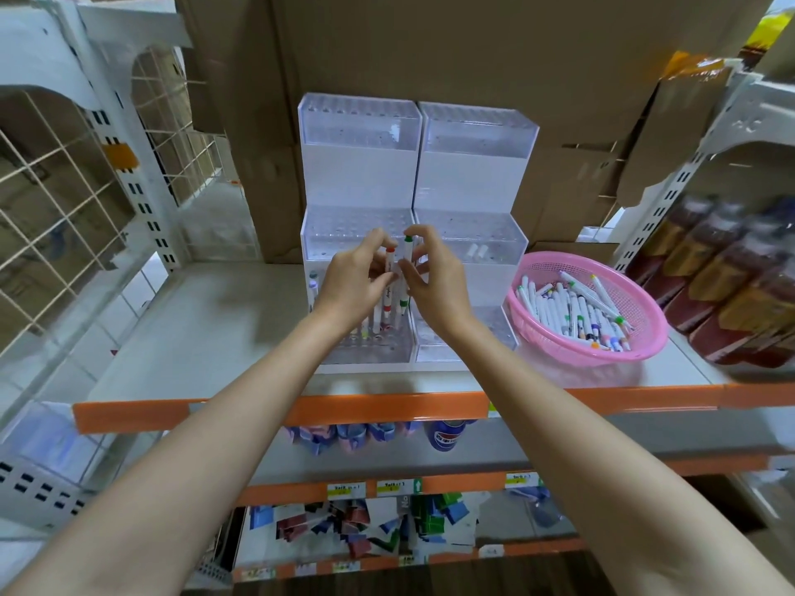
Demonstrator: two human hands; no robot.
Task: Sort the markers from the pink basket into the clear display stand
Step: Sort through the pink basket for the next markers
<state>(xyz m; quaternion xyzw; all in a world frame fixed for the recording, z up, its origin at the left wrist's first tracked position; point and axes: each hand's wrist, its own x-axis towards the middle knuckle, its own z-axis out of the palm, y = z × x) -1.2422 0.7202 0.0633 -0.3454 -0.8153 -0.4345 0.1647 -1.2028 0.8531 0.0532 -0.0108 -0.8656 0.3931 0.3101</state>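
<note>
The clear stepped display stand (359,225) stands on the shelf in two side-by-side sections. My left hand (352,281) grips a white marker with a red cap (389,268), held upright over the lowest left tier. My right hand (434,277) pinches a white marker with a green cap (405,260) right beside it. A few markers (378,324) stand in the holes of the lowest left tier. The pink basket (645,337) sits to the right of the stand with several white markers (576,311) heaped inside. Two white markers (477,251) lie in the right section's middle tier.
Cardboard boxes (430,49) fill the space behind and above the stand. Bottles of dark liquid (731,286) stand at the far right. An orange shelf edge (344,408) runs below my wrists. Wire mesh panels (56,200) are at the left. Packaged goods hang on lower shelves.
</note>
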